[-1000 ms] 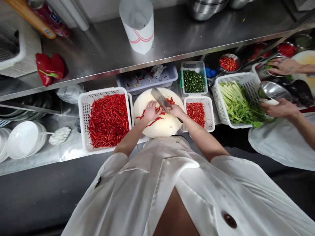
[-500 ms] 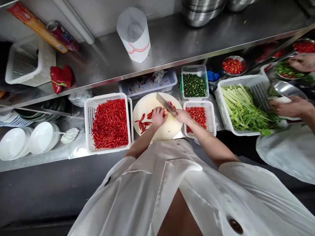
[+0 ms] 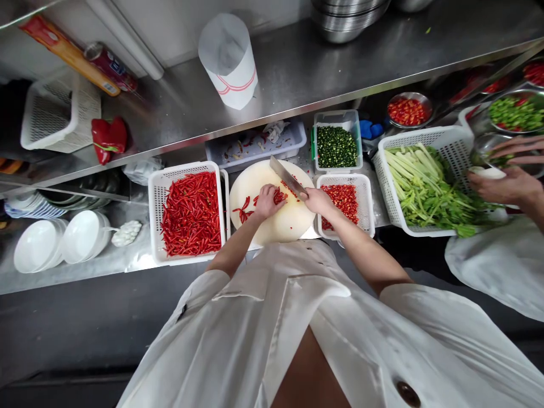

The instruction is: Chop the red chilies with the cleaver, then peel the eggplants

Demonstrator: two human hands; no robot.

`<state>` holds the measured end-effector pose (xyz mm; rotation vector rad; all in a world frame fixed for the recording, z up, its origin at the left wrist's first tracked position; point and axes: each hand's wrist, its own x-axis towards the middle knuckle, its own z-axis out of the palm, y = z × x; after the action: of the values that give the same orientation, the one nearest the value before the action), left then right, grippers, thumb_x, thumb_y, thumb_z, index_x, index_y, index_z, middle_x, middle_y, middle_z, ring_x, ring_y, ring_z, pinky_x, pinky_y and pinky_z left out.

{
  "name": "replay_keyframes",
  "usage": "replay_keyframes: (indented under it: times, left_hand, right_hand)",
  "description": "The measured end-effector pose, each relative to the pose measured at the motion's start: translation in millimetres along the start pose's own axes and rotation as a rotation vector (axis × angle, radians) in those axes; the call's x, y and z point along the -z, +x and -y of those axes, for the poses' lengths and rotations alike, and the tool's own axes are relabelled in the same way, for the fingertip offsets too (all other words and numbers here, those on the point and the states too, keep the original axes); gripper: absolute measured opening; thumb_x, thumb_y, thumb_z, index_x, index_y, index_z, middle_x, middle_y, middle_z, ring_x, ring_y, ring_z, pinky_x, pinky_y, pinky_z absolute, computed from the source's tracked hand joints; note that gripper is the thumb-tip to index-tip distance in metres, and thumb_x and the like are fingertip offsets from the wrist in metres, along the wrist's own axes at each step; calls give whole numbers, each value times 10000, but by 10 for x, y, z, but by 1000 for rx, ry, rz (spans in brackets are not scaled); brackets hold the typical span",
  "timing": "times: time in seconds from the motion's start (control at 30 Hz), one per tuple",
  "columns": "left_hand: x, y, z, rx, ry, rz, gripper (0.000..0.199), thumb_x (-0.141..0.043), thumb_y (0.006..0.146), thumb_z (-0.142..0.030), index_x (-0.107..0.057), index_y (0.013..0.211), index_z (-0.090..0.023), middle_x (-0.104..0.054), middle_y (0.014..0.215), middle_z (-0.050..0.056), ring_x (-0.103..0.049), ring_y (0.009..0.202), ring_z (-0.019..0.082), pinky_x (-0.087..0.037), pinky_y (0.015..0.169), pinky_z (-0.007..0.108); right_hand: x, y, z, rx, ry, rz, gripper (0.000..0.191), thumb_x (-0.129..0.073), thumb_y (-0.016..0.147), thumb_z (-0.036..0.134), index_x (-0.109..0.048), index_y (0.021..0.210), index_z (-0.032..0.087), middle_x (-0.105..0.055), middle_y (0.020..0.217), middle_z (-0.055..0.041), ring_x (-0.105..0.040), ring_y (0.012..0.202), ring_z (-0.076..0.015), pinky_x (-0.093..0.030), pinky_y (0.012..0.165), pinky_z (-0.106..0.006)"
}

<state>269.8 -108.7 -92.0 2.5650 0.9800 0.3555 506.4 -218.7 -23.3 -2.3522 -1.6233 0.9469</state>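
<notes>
My right hand (image 3: 318,200) grips the handle of a cleaver (image 3: 287,177), whose blade slants up and to the left across a round white cutting board (image 3: 297,221). My left hand (image 3: 267,202) is closed over a bunch of red chilies (image 3: 279,196) on the board, just left of the blade. Their ends stick out toward the cleaver. A few loose whole chilies (image 3: 242,211) lie left of that hand. Small cut pieces of chili lie along the far side of the blade, partly hidden by it.
Left of the board stands a white basket (image 3: 152,226) of whole chilies. To the right are a small basket (image 3: 369,209) of chopped chilies, a tub (image 3: 359,156) of chopped green pieces and a celery basket (image 3: 399,212). A co-worker's hands (image 3: 505,184) work at far right. A steel shelf (image 3: 170,122) overhangs behind.
My left hand has shifted slightly left, exposing more of the bunched chilies beside the blade. The cleaver stays nearly in place. The co-worker's upper hand has come down from the green-filled bowl.
</notes>
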Motion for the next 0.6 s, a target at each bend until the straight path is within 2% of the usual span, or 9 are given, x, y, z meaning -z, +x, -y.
replay_keyframes:
  times: [0.07, 0.13, 0.23, 0.4, 0.53, 0.6]
  left_hand:
    - [-14, -27, -19, -36, -3, 84, 607, -799, 945, -492, -613, 1423, -165, -581, 1491, 209, -518, 1467, 362, -468, 1269, 542]
    - [-40, -35, -57, -51, -15, 121, 517, -738, 997, -458, -629, 1417, -176, -590, 1494, 197, -537, 1454, 347, -481, 1260, 534]
    - [-24, -25, -94, -29, -3, 81, 388, -640, 1058, -416, -674, 1366, -181, -623, 1468, 187, -558, 1434, 330, -486, 1255, 510]
    - [103, 34, -1, -94, 82, 45, 336, -711, 1006, -478, -750, 1254, -256, -678, 1411, 140, -529, 1442, 388, -404, 1282, 611]
    - [80, 112, 84, -201, 7, 153, 243, -608, 1045, -361, -773, 1157, -223, -715, 1314, 131, -620, 1280, 316, -520, 1169, 511]
    - [48, 117, 93, -214, -10, 169, 253, -581, 1048, -335, -779, 1148, -213, -716, 1300, 139, -629, 1262, 311, -522, 1164, 506]
  right_hand:
    - [-20, -28, 37, -10, -11, 19, 415, -490, 1137, 433, -779, 1320, 198, -796, 1317, -176, -747, 1190, -313, -514, 927, -312]
    - [-33, -60, 81, -18, -26, 30, 428, -489, 1142, 448, -770, 1339, 192, -787, 1336, -182, -738, 1220, -319, -516, 955, -322]
    - [-10, -108, 145, -39, -59, 43, 453, -476, 1147, 471, -762, 1360, 192, -782, 1350, -184, -732, 1236, -319, -526, 974, -332]
    - [73, -112, 284, -42, -80, 67, 462, -454, 1150, 502, -777, 1328, 223, -792, 1314, -172, -746, 1208, -322, -552, 996, -368]
    - [32, 13, 478, -54, -62, 68, 482, -470, 1149, 517, -753, 1372, 196, -772, 1337, -202, -731, 1256, -337, -540, 1070, -404]
    - [-7, 81, 565, -73, -52, 71, 477, -486, 1147, 508, -741, 1387, 184, -764, 1354, -213, -718, 1286, -333, -525, 1100, -397]
